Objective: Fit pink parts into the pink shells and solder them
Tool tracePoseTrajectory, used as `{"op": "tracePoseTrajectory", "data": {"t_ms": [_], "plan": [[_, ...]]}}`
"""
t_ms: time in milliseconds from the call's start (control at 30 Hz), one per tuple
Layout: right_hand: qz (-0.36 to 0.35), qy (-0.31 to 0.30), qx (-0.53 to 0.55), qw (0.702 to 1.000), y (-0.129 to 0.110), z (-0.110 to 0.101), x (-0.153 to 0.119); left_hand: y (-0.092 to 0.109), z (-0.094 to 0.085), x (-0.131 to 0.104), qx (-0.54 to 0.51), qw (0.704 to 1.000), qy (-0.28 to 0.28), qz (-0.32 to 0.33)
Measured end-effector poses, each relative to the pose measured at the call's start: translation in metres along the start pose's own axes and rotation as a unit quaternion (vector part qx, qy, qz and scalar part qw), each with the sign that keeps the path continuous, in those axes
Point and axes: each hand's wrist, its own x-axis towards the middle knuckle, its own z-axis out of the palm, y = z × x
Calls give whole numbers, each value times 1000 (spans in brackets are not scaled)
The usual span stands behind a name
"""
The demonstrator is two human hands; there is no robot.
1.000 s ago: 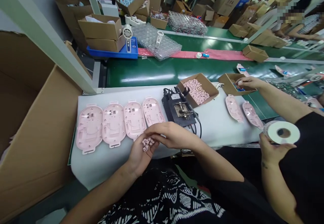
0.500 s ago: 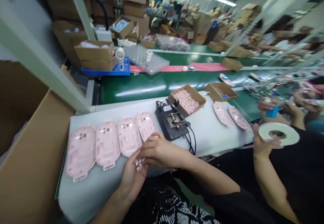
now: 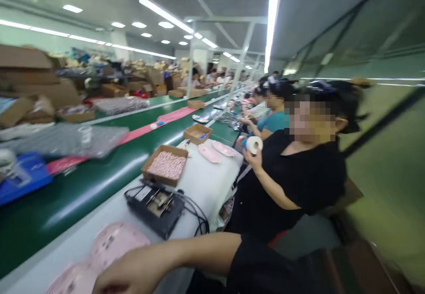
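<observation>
At the bottom edge, my right hand [image 3: 128,272] reaches in from the right over two pink plastic shells [image 3: 116,241]; its fingers are cut off by the frame, so what they hold cannot be seen. My left hand is out of view. Just beyond the shells lies a black device [image 3: 154,207] with a metal fixture on top and black cables. Behind it, a cardboard box [image 3: 166,165] is full of small pink parts.
A co-worker in black [image 3: 285,174] sits on the right, holding a white roll [image 3: 255,145]. More pink shells [image 3: 209,153] and a small cardboard box [image 3: 197,133] lie farther along. The green conveyor [image 3: 109,183] runs along the left, with a blue tray [image 3: 25,174] beyond.
The view has swung right and up, along the line toward the co-worker. My left hand and the small pink parts it held have left the frame; my right hand is now at the bottom edge.
</observation>
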Motion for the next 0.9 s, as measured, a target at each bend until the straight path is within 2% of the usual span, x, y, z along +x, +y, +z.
{"op": "tracePoseTrajectory", "data": {"t_ms": [67,133,167,200,233,267,333,400,500,700,900], "plan": [[22,75,21,997,-5,0,-17,-5,-30,-21,-20,999,32,-15],[33,141,49,988,-5,-6,-32,1,-54,-41,-15,1000,19,10],[53,180,49,981,-3,-11,-35,8,-63,-46,13,999,-7,42],[78,217,35,972,1,-16,-35,17,-71,-46,70,992,-25,98],[101,251,11,963,4,-20,-32,26,-78,-43,149,978,-6,146],[121,274,-20,954,8,-24,-26,35,-84,-37,253,953,16,165],[161,271,-96,944,14,-28,-13,48,-93,-21,407,899,53,155],[208,231,-156,938,21,-29,0,55,-97,-8,476,866,69,134],[262,198,-189,925,32,-29,14,58,-96,5,523,840,65,130],[266,179,-201,926,46,-24,25,59,-88,26,604,787,54,112],[269,210,-235,910,48,-17,28,68,-82,52,649,750,45,116]]}}
